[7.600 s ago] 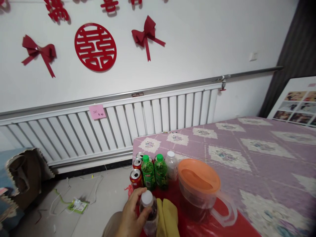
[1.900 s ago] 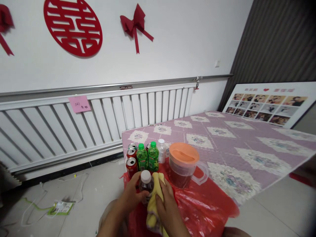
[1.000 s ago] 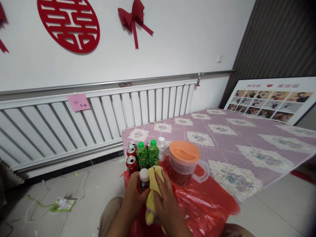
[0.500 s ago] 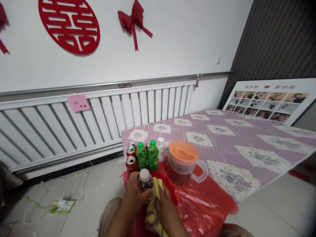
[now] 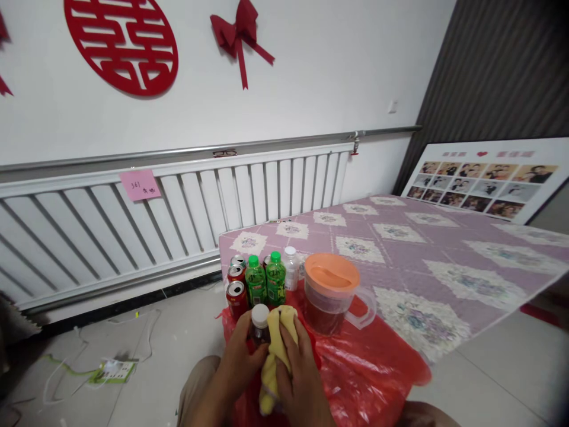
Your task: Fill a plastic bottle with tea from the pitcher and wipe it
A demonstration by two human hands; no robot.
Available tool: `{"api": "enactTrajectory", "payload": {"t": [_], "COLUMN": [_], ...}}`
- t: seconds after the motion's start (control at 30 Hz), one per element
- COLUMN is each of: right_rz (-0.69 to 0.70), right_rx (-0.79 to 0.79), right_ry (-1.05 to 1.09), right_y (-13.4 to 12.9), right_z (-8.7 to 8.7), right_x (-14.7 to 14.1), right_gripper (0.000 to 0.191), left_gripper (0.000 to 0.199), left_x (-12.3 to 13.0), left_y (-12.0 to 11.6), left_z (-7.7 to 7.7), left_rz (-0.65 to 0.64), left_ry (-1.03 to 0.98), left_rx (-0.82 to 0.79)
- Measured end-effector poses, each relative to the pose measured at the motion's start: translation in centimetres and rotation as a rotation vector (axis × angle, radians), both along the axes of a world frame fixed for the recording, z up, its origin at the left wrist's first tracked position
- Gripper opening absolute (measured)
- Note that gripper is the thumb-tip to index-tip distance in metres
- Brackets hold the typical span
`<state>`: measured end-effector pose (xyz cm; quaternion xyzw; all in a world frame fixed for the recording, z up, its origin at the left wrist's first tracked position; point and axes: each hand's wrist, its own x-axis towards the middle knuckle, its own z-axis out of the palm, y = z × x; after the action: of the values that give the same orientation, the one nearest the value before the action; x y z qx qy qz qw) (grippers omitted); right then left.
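Observation:
My left hand is wrapped round a small clear bottle with a white cap and dark contents. In my right hand is a folded yellow cloth, pressed against the bottle's right side. Both hands are low in the middle of the view, over a red plastic bag. Just beyond them stand two green bottles with green caps, and red drink cans to their left. The bottle's lower part is hidden by my hands and the cloth.
A clear jug with an orange lid stands right of my hands. Behind the green bottles is a white-capped clear bottle. A purple patterned cloth covers the surface behind. A white radiator lines the wall; cables lie on the floor at left.
The yellow cloth has come up higher along the bottle, with my right hand rising alongside it. My left hand keeps hold of the bottle, which sits almost where it was.

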<state>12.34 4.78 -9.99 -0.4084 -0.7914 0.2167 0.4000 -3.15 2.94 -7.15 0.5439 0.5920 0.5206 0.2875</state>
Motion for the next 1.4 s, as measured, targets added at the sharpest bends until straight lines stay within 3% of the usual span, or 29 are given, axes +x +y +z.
{"api": "enactTrajectory", "payload": {"t": [0.13, 0.27, 0.4, 0.57, 0.73, 0.83, 1.03, 1.17, 1.4], "right_rz": [-0.012, -0.055, 0.013, -0.011, -0.007, 0.015, -0.025, 0.041, -0.01], "right_rx": [0.018, -0.133, -0.222, -0.213, -0.084, 0.006, 0.058, 0.14, 0.434], "right_ry": [-0.009, -0.041, -0.086, -0.082, -0.034, -0.028, -0.076, -0.127, -0.154], "right_y": [0.3, 1.3, 1.8, 1.4, 0.8, 0.8, 0.7, -0.2, -1.8], "right_z": [0.4, -1.4, -3.1, -2.3, 0.3, 0.9, -0.2, -1.1, -2.6], "right_x": [-0.3, -0.2, 0.4, 0.4, 0.1, -0.2, 0.1, 0.3, -0.9], "right_gripper": [0.064, 0.06, 0.062, 0.058, 0.059, 0.064, 0.068, 0.067, 0.056], "left_gripper": [0.054, 0.058, 0.061, 0.064, 0.058, 0.051, 0.055, 0.054, 0.035], "left_x": [0.4, 0.2, 0.0, -0.1, 0.2, 0.5, 0.7, 0.9, 1.1], "left_y": [-0.2, -0.3, 0.0, 0.3, 0.0, -0.2, 0.1, -0.2, -0.9], "left_z": [0.7, 0.1, -0.8, -1.2, -0.4, 0.1, 0.3, 1.1, 2.7], "left_rz": [0.014, 0.072, 0.091, 0.056, 0.062, 0.052, 0.056, 0.075, 0.065], "left_ry": [0.02, 0.045, 0.046, 0.01, 0.027, 0.024, 0.023, 0.014, -0.011], "left_rx": [-0.003, -0.023, -0.018, 0.019, 0.0, 0.007, 0.023, 0.028, 0.022]}}
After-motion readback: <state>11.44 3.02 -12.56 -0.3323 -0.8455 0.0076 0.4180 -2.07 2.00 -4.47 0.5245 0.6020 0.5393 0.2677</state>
